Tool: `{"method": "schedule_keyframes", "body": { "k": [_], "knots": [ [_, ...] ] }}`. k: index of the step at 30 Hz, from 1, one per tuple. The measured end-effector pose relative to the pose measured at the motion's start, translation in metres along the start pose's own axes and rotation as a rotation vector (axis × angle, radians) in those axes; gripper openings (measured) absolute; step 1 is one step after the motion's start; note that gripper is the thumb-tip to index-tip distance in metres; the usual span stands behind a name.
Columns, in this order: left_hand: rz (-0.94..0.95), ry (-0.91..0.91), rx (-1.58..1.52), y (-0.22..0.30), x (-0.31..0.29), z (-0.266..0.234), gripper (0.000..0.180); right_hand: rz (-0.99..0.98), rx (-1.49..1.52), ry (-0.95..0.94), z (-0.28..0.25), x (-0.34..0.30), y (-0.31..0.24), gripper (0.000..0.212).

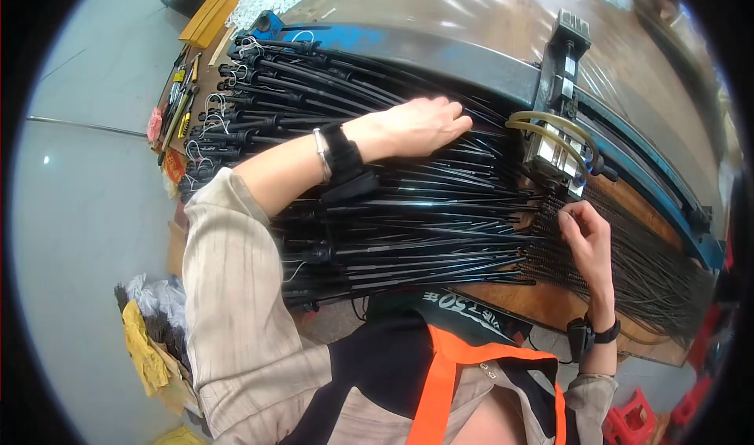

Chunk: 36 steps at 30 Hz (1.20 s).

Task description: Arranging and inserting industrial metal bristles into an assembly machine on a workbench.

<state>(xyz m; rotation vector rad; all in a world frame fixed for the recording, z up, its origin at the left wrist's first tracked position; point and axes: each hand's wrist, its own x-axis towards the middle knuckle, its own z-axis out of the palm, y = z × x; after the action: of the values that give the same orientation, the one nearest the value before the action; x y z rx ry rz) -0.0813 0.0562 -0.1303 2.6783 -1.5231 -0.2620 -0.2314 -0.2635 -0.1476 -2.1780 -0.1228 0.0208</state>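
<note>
A thick layer of slim black rods (408, 245) lies across the workbench, with thicker black ends and white cord loops at the left. My left hand (424, 127) is over the far part of these rods, its fingers curled together near their thin tips; whatever they hold is hidden. Close below the head of a metal clamp-like machine (556, 158), my right hand (587, 227) has thumb and fingers drawn into a pinch. It is beside many thin dark wires (636, 264) that spread to the right. Anything between those fingertips is too small to make out.
A blue metal beam (377, 40) runs behind the rods. Yellowish hoses (561, 123) loop from the machine. Hand tools (182, 91) and a yellow box (210, 17) are at the far left. A red stool (631, 420) stands on the floor at lower right.
</note>
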Motion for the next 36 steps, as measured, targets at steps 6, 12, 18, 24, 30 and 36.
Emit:
{"method": "schedule_keyframes", "body": {
  "k": [6,12,18,24,30,36],
  "knots": [
    [0.065,-0.059,-0.13,0.001,-0.006,-0.002,0.015,0.137,0.067,-0.109,0.008,0.003,0.004,0.018],
    [0.133,0.171,-0.262,0.018,-0.029,-0.004,0.031,-0.124,-0.063,-0.088,0.012,0.014,0.008,0.019],
    [0.167,0.168,-0.196,0.053,0.0,-0.008,0.035,-0.193,0.104,0.08,0.005,-0.009,0.02,0.017],
    [0.195,0.257,-0.18,0.06,-0.007,-0.004,0.041,-0.057,0.179,0.244,0.013,-0.026,0.016,0.019],
    [0.08,0.054,-0.161,0.08,-0.001,-0.032,0.035,-0.643,-0.532,0.297,-0.012,-0.019,0.0,0.028],
    [0.321,0.342,-0.067,0.094,0.031,-0.011,0.019,-0.636,-0.513,0.298,0.005,-0.018,0.0,0.042]
  ]
}}
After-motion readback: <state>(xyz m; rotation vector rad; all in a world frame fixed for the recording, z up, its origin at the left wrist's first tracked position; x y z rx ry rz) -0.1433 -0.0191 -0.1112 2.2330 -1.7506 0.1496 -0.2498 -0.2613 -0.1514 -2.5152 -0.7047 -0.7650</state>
